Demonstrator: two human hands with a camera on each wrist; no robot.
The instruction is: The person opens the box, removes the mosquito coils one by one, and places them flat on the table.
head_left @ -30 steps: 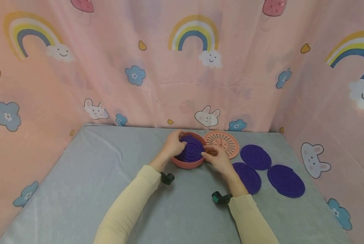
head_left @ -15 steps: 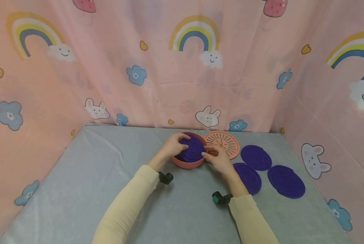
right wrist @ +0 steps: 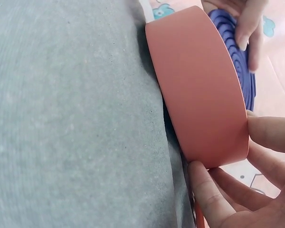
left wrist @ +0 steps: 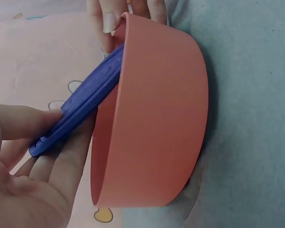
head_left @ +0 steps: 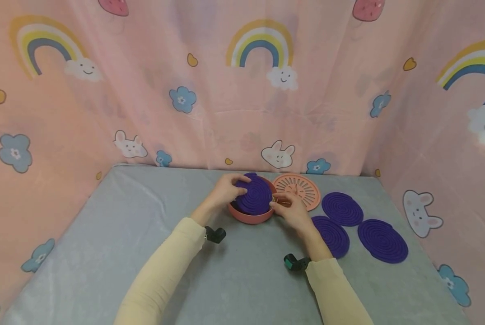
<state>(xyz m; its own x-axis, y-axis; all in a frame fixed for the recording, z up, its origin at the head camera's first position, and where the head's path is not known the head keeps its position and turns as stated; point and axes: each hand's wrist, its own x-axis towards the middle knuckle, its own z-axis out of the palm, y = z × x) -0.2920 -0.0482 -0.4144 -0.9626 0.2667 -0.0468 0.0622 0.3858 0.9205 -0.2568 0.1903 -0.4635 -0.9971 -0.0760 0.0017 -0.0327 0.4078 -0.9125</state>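
Observation:
A purple mosquito coil point(head_left: 254, 195), a flat spiral disc, leans tilted in the mouth of a round terracotta container point(head_left: 250, 218). My left hand point(head_left: 227, 192) pinches the coil's raised left edge, thumb on top and fingers beneath, as the left wrist view shows. The coil's opposite edge dips inside the container's wall point(left wrist: 156, 109). On the container's right side, my right hand point(head_left: 291, 210) grips it, thumb at the rim and fingers along the outer wall, also seen in the right wrist view. The container's inner floor is hidden.
A slotted peach lid point(head_left: 303, 187) lies flat just behind my right hand. To the right on the grey cloth point(head_left: 242, 275) are more purple coils point(head_left: 342, 209), one partly behind my right wrist. A patterned pink curtain point(head_left: 210, 126) hangs at the table's back edge.
The left hand has shifted slightly left and raised the coil's left side, so the coil now sits higher and more tilted over the container. The right hand has stayed at the container's side.

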